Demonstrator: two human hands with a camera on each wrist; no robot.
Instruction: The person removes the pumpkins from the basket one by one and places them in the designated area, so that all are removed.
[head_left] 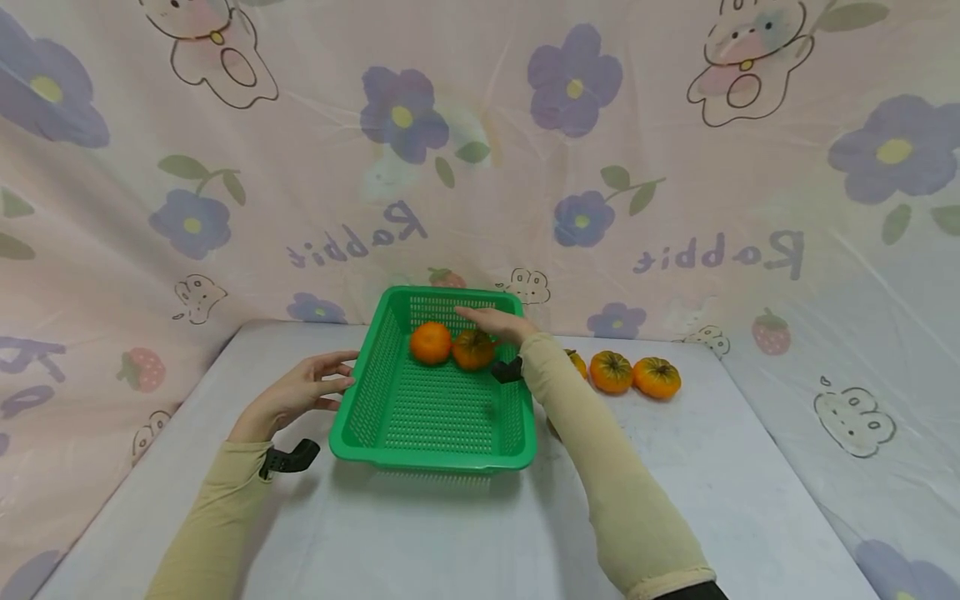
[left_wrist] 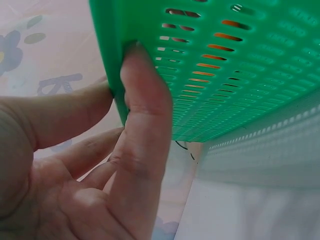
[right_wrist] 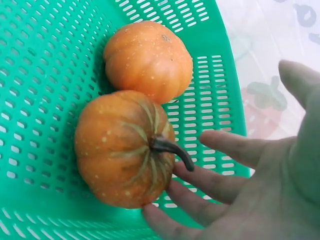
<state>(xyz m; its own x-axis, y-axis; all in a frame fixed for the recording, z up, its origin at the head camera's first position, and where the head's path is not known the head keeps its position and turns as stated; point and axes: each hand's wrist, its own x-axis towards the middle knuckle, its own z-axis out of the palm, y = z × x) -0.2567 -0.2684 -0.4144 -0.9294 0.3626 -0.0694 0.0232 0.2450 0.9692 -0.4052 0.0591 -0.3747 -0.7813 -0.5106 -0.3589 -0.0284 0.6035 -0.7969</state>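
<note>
A green plastic basket (head_left: pixel 442 417) with slotted walls stands in the middle of the table, two small orange pumpkins inside at its far end. One pumpkin (right_wrist: pixel 147 60) lies against the other pumpkin (right_wrist: pixel 120 150), which has a dark curved stem and greenish streaks. My left hand (head_left: pixel 300 387) holds the basket's left rim, a finger tucked under the lip and the thumb at its outer edge, as the left wrist view shows. Over the far right of the basket, my right hand (head_left: pixel 498 323) is spread, its fingertips (right_wrist: pixel 155 212) beside the stemmed pumpkin, seemingly touching it.
To the right of the basket, a pumpkin (head_left: pixel 611 372) and another pumpkin (head_left: pixel 657 378) sit on the white table (head_left: pixel 720 475). More orange shows partly hidden behind my right forearm. A patterned cloth (head_left: pixel 480 192) hangs right behind the table.
</note>
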